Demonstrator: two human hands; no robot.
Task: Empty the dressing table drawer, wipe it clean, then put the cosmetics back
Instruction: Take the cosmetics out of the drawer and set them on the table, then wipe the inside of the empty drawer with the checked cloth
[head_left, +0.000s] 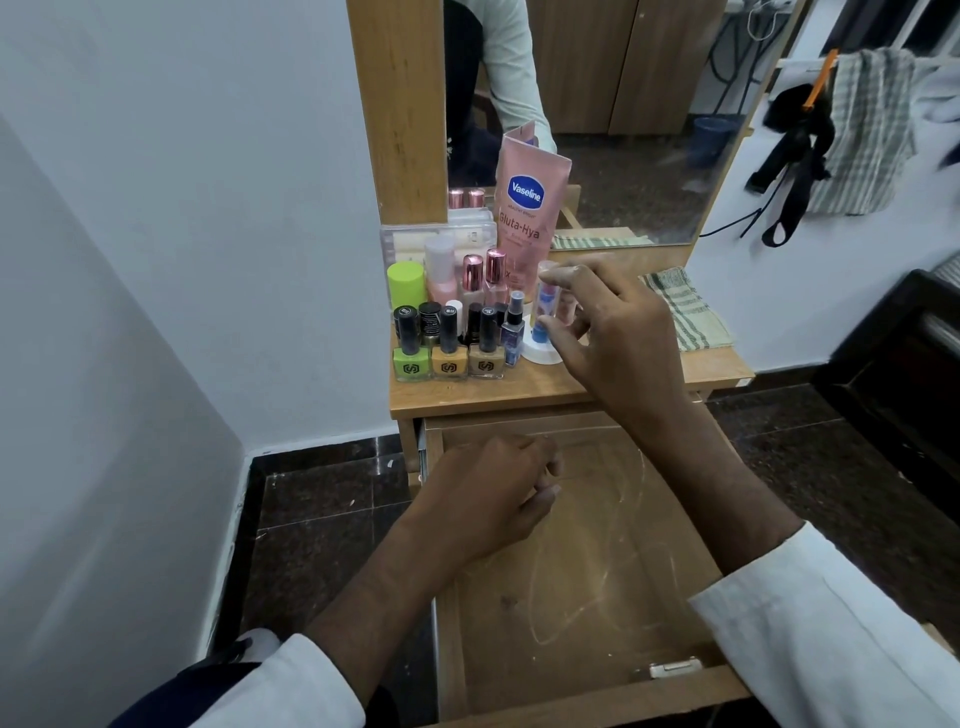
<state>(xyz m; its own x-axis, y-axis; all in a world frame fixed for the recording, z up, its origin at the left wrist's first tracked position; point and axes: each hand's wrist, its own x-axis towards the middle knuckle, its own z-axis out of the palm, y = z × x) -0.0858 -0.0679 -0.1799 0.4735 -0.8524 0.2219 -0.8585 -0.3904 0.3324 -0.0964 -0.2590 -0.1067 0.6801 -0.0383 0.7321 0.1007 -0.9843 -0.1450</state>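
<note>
The wooden drawer (597, 571) stands pulled out below the tabletop (519, 392), with nothing in it but dusty smears. My left hand (488, 488) hovers over its far left part, fingers curled in, nothing visible in it. My right hand (618, 338) is above the tabletop. Its thumb and forefinger pinch a small clear tube (545, 301) with blue and pink inside, which stands on a white base (540, 356). The other cosmetics are crowded at the table's left: three nail polishes (449, 358) in front, pink bottles (472, 280) and a pink Vaseline tube (524, 208) behind.
A folded green-striped cloth (685, 312) lies on the tabletop's right side. A mirror (649, 130) rises behind the table. White walls close in on the left, dark tiled floor lies around the drawer, and dark furniture (893, 374) stands at the right.
</note>
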